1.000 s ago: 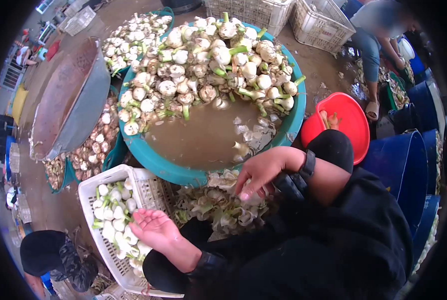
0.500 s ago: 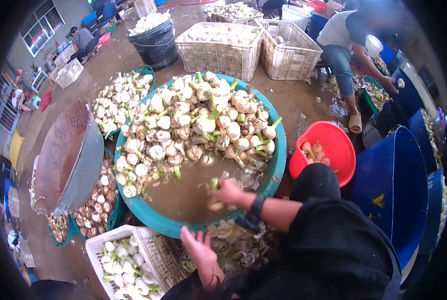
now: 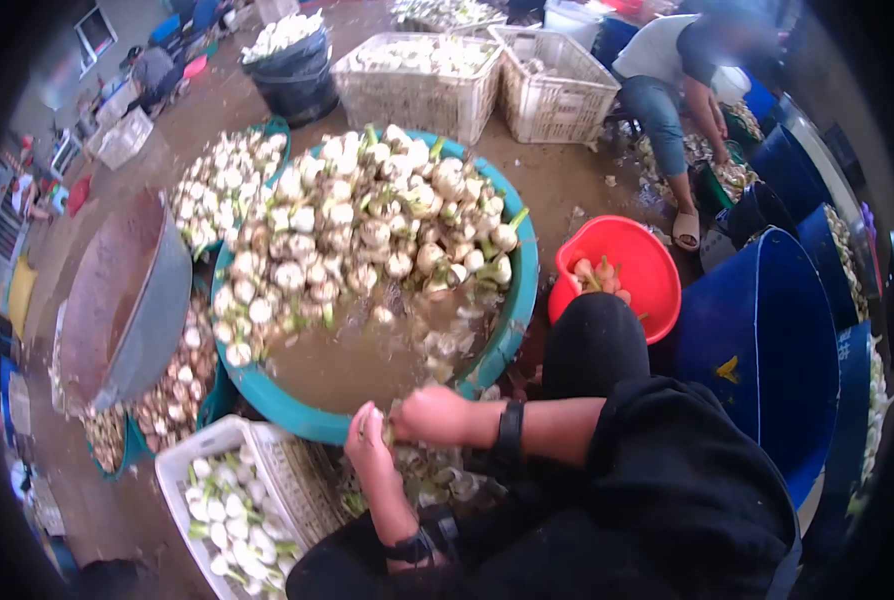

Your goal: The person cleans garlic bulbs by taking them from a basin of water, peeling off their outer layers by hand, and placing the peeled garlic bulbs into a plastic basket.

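Observation:
My right hand (image 3: 435,415) is closed in a fist over the near rim of the teal tub (image 3: 302,408). My left hand (image 3: 371,452) meets it there, with its fingers bent. Between them is a garlic bulb (image 3: 388,434), of which only a small greenish-white bit shows; the fingers hide the rest. Muddy water fills the front of the tub, and a heap of soiled garlic bulbs (image 3: 367,220) with short green stems rises behind it. Loose peeled skins (image 3: 447,345) float at the water's right side.
A white crate (image 3: 172,470) of clean bulbs stands at lower left. Peelings (image 3: 462,482) lie below my hands. A red basin (image 3: 647,290) sits beside my knee, blue barrels (image 3: 792,350) stand at right, and a metal tub (image 3: 157,310) leans at left. A co-worker (image 3: 657,110) sits at upper right.
My right hand has come out of the tub toward me with the garlic bulb. My left hand, open before, has closed in and met it. The view has shifted slightly.

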The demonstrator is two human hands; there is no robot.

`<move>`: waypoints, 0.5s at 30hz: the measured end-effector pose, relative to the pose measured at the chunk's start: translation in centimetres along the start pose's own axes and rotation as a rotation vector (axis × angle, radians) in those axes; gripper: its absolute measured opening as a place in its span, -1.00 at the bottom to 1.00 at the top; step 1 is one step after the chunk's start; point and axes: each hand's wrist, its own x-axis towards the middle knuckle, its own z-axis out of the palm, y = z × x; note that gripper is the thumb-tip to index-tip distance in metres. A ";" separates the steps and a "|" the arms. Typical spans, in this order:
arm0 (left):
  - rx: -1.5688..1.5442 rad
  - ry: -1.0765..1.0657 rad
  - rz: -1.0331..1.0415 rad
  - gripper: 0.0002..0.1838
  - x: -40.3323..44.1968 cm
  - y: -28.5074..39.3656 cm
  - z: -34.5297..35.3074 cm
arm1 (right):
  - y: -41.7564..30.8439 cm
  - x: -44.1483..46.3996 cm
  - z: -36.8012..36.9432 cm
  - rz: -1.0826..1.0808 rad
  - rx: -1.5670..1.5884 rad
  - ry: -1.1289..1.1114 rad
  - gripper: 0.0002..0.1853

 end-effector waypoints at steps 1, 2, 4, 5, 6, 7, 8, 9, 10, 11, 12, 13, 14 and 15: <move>-0.181 -0.075 -0.147 -0.67 -0.7 1.3 -0.3 | 1.4 0.4 1.6 0.050 0.222 0.065 -0.77; -0.367 -0.141 -0.289 -0.66 -1.0 2.2 -0.4 | 1.7 0.9 1.4 0.106 0.445 0.124 -0.75; -0.370 -0.234 -0.147 -0.63 -1.2 1.9 -0.5 | 0.7 0.0 -0.5 0.629 1.264 -0.219 -0.68; -0.359 -0.292 -0.080 -0.62 -1.1 1.6 -0.6 | 0.8 -0.1 -0.5 0.646 1.345 -0.206 -0.65; -0.347 -0.353 -0.012 -0.61 -0.9 1.4 -0.9 | 0.9 -0.3 -0.3 0.664 1.426 -0.189 -0.62; -0.333 -0.396 0.031 -0.57 -0.5 1.3 -1.4 | 0.5 -0.7 -1.2 0.588 1.374 -0.149 -0.64; -0.330 -0.384 0.025 -0.57 -0.1 1.5 -1.5 | 0.9 -0.8 -0.9 0.587 1.379 -0.163 -0.64; -0.209 -0.402 -0.030 -0.55 0.1 1.7 -1.6 | 1.0 -1.0 -0.6 0.358 0.968 -0.020 -0.65; -0.088 -0.423 -0.086 -0.52 0.1 1.9 -1.7 | 1.1 -1.2 -0.2 0.132 0.553 0.117 -0.66; 0.005 -0.498 -0.157 -0.46 0.0 1.9 -1.7 | 1.1 -1.3 0.2 0.185 0.484 0.166 -0.70; 0.007 -0.500 -0.162 -0.46 -0.5 2.0 -1.4 | 1.3 -1.1 0.3 0.189 0.488 0.166 -0.70; -0.031 -0.496 -0.039 -0.44 -1.2 2.1 -1.0 | 1.7 -0.9 0.4 0.415 0.809 0.083 -0.72; -0.068 -0.493 0.084 -0.41 -1.8 2.3 -0.7 | 1.7 -0.6 -0.6 0.644 1.129 -0.004 -0.73; -0.065 -0.518 0.085 -0.44 -2.1 2.8 -0.5 | 2.0 -0.7 -2.1 0.771 1.233 -0.135 -0.76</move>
